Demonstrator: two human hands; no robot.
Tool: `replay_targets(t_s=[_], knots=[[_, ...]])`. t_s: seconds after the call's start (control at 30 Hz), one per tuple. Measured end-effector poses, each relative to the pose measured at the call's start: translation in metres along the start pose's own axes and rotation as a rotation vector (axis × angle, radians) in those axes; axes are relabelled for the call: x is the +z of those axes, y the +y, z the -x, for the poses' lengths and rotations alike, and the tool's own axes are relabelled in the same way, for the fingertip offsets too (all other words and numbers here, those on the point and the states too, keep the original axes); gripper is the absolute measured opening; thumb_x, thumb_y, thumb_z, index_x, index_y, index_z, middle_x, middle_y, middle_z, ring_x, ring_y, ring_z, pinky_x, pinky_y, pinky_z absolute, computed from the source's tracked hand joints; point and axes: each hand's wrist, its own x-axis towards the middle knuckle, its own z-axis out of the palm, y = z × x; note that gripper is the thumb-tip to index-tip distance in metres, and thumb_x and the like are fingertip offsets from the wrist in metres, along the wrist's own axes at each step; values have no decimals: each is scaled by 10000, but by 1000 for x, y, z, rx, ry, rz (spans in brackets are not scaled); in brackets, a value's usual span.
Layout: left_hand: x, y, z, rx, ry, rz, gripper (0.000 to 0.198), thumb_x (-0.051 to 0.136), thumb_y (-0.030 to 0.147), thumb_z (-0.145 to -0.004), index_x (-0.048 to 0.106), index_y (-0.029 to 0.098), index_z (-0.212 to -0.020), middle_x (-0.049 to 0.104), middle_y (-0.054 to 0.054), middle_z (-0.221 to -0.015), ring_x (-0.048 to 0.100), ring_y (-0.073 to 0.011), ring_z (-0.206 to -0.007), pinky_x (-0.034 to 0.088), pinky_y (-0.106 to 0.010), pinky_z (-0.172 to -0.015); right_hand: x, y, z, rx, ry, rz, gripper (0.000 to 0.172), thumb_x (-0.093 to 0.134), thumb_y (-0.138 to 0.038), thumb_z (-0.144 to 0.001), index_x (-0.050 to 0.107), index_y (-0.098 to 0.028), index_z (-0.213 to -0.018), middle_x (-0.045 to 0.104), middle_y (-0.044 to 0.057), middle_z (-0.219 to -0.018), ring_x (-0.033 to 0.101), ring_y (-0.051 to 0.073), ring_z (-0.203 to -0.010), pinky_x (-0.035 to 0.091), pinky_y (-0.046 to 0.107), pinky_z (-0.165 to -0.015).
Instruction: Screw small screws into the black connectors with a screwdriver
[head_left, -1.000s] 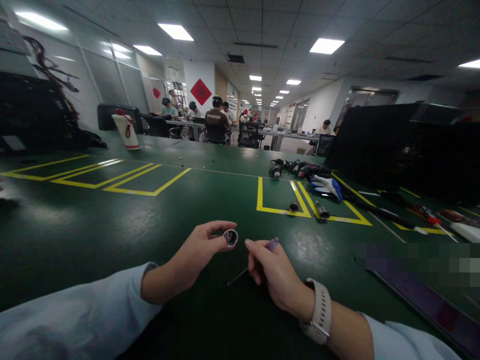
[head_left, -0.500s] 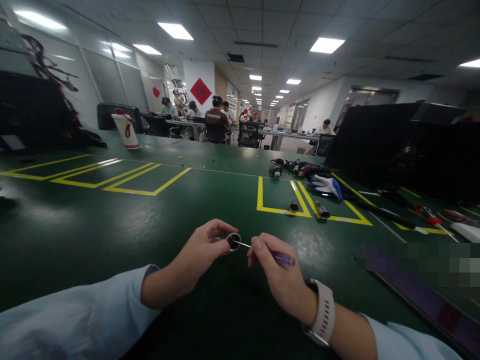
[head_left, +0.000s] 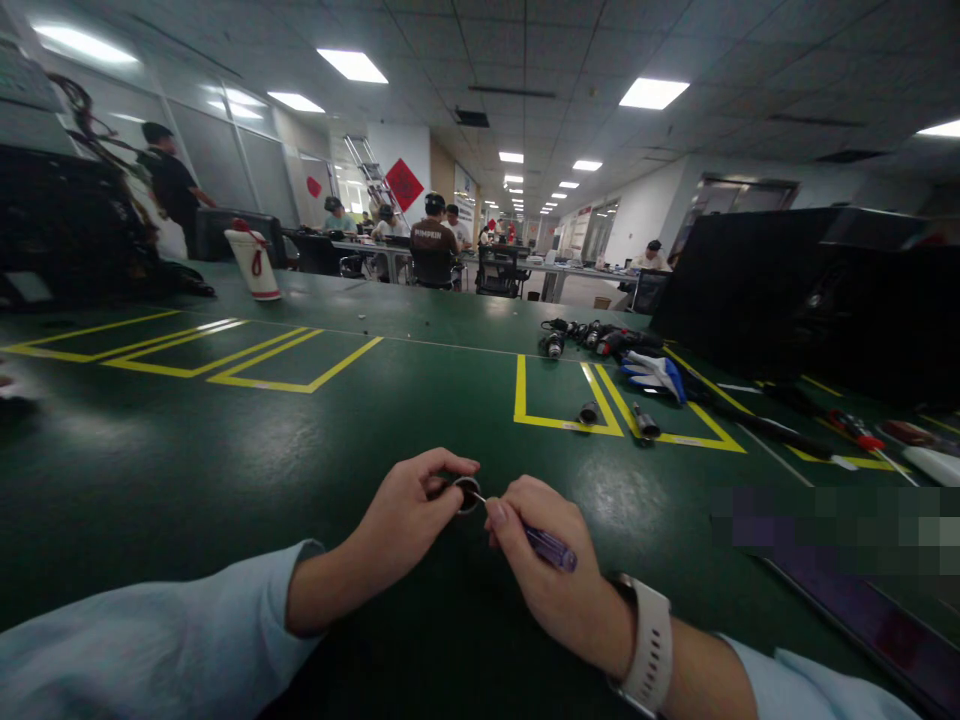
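Observation:
Between the thumb and fingers of my left hand (head_left: 409, 520) is a small round metal part (head_left: 468, 494), its open end turned toward my right. My right hand (head_left: 551, 560) is closed around a screwdriver with a clear purple handle (head_left: 551, 548). The thin shaft points left, and its tip is inside the mouth of the round part. What the tip touches in there is too dark to make out. Both hands are just above the green table (head_left: 420, 420).
Two metal fittings (head_left: 589, 412) lie by the yellow tape at right. Behind them are cabled parts (head_left: 577, 335) and a blue-white glove (head_left: 654, 372). A red screwdriver (head_left: 862, 435) lies far right. A white cup (head_left: 253, 262) stands back left. People sit at farther tables.
My hands and the round part have come slightly lower and nearer. The screwdriver handle has tipped steeper, with less shaft showing. A person in dark clothes has appeared at the back left.

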Motion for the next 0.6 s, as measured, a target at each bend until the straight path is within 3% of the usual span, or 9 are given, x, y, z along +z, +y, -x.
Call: replay_targets(t_s=[0.13,0.4,0.6], knots=[[0,1,1,12,-1,25,213,520,155,-657,639,145,-834,685,-62,-977,654,-178,-845,535,-296,-743,-1,-1,1,-32,22,19,278,431,-208,-886,491,-177,-616,493,-6,-594,476,111,-588,360,257,-576],[-1,0,0,40,-20,-9,224,506,167,-684,648,147,-856,694,-54,-934,654,-175,-837,538,-290,-734,1,3,1,-7,9,6,279,436,-224,-891,511,-176,-627,517,-6,-601,482,110,-585,367,257,-576],[-3,-8,-8,68,31,-20,232,519,193,-700,648,146,-887,694,-61,-918,655,-171,-783,535,-329,-754,3,7,-1,14,-53,4,193,457,-227,-880,569,-183,-729,574,11,-701,521,128,-670,399,269,-641]])
